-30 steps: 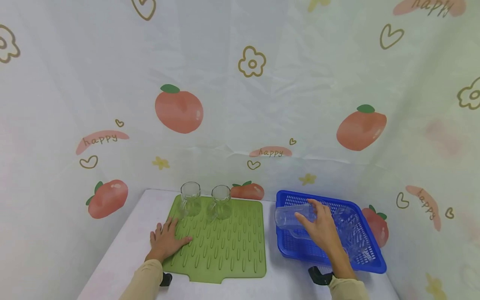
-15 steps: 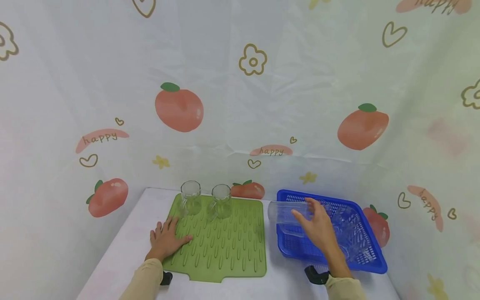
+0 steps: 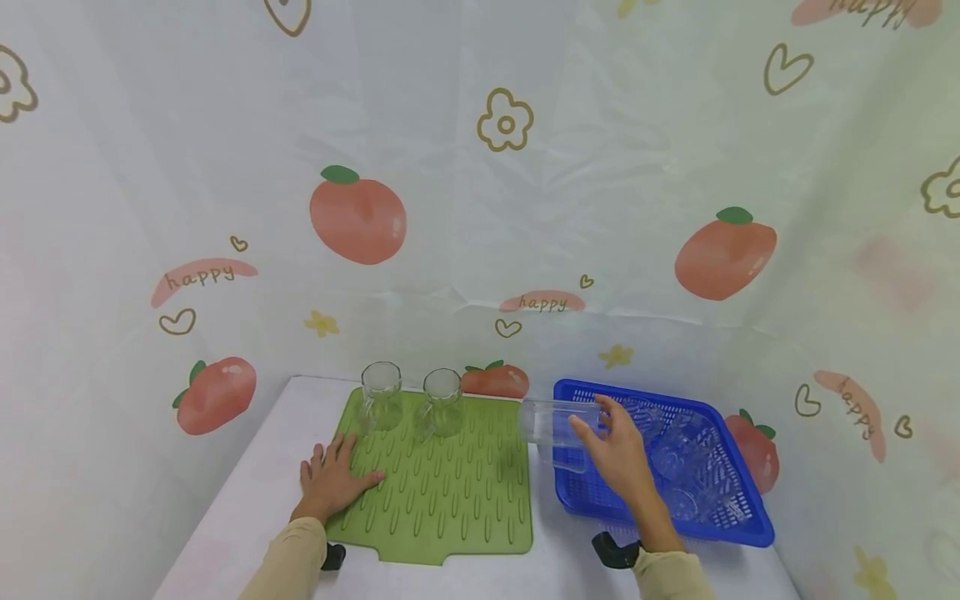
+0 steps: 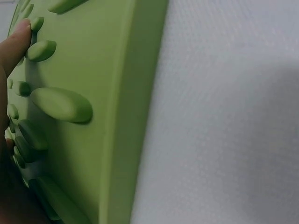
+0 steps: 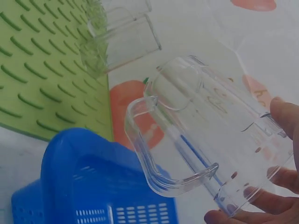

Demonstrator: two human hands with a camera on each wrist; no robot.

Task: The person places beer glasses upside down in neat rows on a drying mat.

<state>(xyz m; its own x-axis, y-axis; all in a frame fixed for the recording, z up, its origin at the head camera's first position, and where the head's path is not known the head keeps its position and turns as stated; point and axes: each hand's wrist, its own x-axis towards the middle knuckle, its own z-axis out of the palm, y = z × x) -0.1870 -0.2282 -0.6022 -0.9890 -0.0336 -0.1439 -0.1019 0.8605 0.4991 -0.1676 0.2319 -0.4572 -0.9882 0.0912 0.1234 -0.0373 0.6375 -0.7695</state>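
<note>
My right hand (image 3: 621,457) holds a clear glass mug (image 3: 551,423) by one end, thumb on one side and fingers on the other. The mug lies sideways in the air between the mat and the basket, its far end overlapping the mat's right edge in the head view. From the right wrist, the mug's handle (image 5: 140,149) sticks out away from the fingers. My left hand (image 3: 330,482) rests spread on the left edge of a green ridged drying mat (image 3: 450,508). Two clear glass mugs (image 3: 382,396) stand at the mat's back.
A blue plastic basket (image 3: 573,507) sits at the right with several clear glasses (image 3: 686,454) in it. The white-covered table (image 3: 247,500) meets a patterned white curtain (image 3: 420,333) at the back.
My right hand has carried the glass mug left, from over the basket to the mat's right edge. The left hand stays on the mat.
</note>
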